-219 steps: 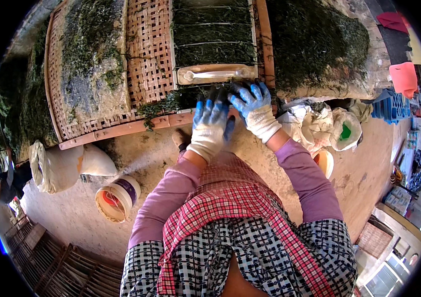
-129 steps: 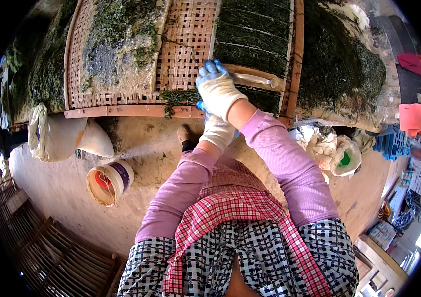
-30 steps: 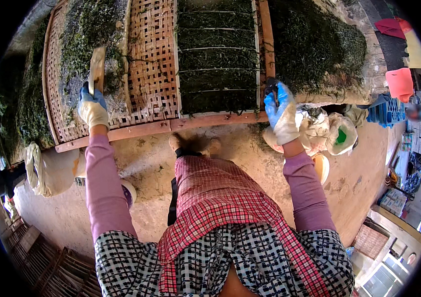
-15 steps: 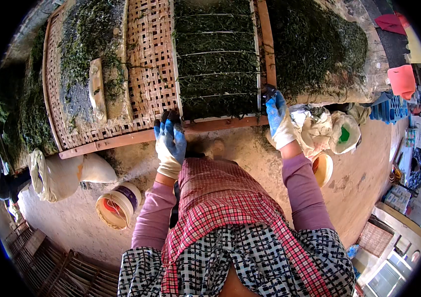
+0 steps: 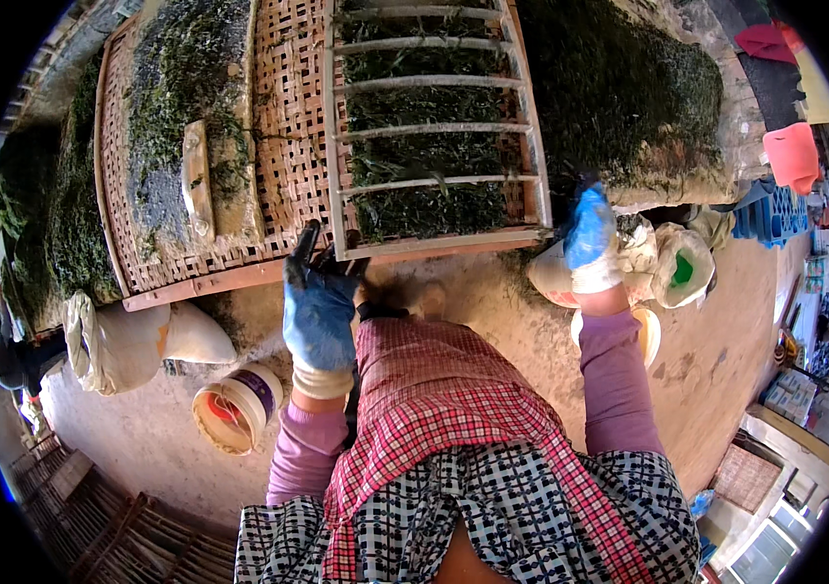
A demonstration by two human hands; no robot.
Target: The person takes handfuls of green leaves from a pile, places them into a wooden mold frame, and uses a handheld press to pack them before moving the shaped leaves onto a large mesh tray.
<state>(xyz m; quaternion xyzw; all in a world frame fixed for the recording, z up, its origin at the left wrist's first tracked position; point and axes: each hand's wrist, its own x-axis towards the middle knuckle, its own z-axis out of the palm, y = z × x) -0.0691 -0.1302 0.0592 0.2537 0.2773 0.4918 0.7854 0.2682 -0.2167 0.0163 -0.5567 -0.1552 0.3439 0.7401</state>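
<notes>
A pale rectangular frame with several crossbars (image 5: 434,127) is raised above a rectangular bed of dark green seaweed-like shreds (image 5: 424,209), which lies on a woven bamboo mat (image 5: 288,146). My left hand (image 5: 320,316), in a blue-and-white glove with blackened fingers, is closed at the frame's near left corner. At its near right corner is my right hand (image 5: 591,234), gloved the same way, its fingers partly hidden but seemingly gripping the frame's side. The frame's far end runs out of the picture at the top.
A wooden board with a handle (image 5: 197,185) lies on the mat's left part. Dark green heaps (image 5: 628,107) lie to the right. Below stand a white bucket (image 5: 236,409), a white sack (image 5: 166,336) and an open bag (image 5: 679,265). Blue crates (image 5: 770,212) are farther right.
The frame has come up off the green bed toward me, its crossbars now standing clear of the shreds. My left hand has moved down and left, my right hand outward to the right.
</notes>
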